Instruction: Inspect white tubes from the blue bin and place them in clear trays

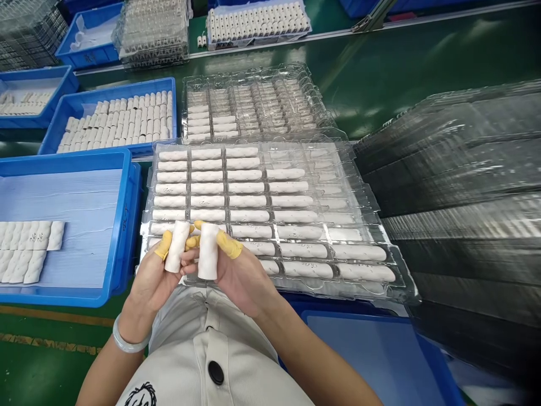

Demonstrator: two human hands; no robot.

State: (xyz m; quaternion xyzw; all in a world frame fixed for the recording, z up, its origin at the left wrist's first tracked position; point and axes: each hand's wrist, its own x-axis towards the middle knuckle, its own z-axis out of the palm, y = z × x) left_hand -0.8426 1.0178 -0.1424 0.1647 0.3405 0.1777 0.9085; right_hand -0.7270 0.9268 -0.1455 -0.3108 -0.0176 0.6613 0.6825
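Between the yellow-covered thumb and fingers of my left hand (153,280) is a white cylindrical piece (177,246), held nearly upright. My right hand (240,274), also with yellow finger covers, grips a second white cylindrical piece (208,252) beside it, a small gap apart. What kind of part these are I cannot make out. Both hands are over the near left edge of a clear plastic tray (382,225). Similar white pieces lie in its columns of slots, some with dark markings. My hands hide some near slots.
At left, a blue bin (127,225) holds rows of white pieces on a pale liner. Another filled blue bin (171,90) stands behind it. A second clear tray (310,84) lies beyond the near one. Dark stacked sheets (465,225) rise at right.
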